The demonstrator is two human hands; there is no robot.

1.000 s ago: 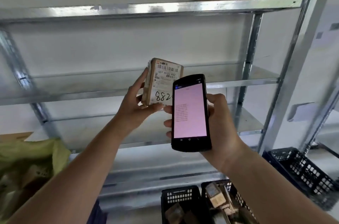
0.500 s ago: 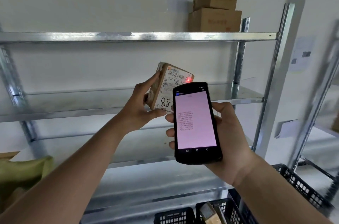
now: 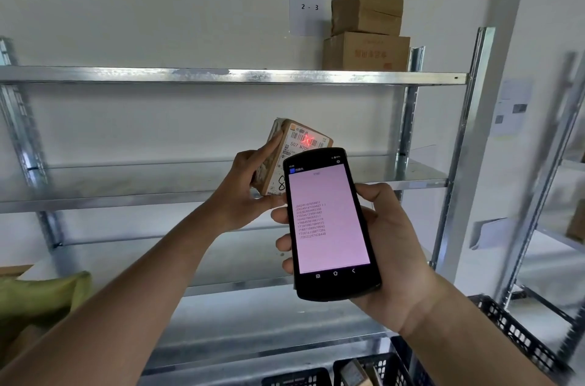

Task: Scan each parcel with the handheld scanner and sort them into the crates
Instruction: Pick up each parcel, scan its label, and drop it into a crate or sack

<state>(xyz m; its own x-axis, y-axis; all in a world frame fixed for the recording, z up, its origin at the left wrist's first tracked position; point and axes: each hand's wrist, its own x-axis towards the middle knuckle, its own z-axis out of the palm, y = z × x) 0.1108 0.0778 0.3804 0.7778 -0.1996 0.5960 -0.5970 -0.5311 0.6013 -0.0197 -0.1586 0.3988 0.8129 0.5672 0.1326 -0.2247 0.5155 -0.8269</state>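
Head view: my left hand (image 3: 250, 192) pinches a small taped cardboard parcel (image 3: 296, 153) between thumb and fingers, a red cross glowing on its paper label. My right hand (image 3: 389, 246) wraps the glossy black slab scanner (image 3: 330, 222) before the galvanised steel shelf (image 3: 221, 75).

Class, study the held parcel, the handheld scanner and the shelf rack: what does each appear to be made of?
Parcel: brown cardboard, apparently tape-wrapped, with a white printed paper label.
Handheld scanner: black casing, probably plastic, with a glossy, likely glass screen.
Shelf rack: bare galvanised-looking steel, mottled silvery sheen.
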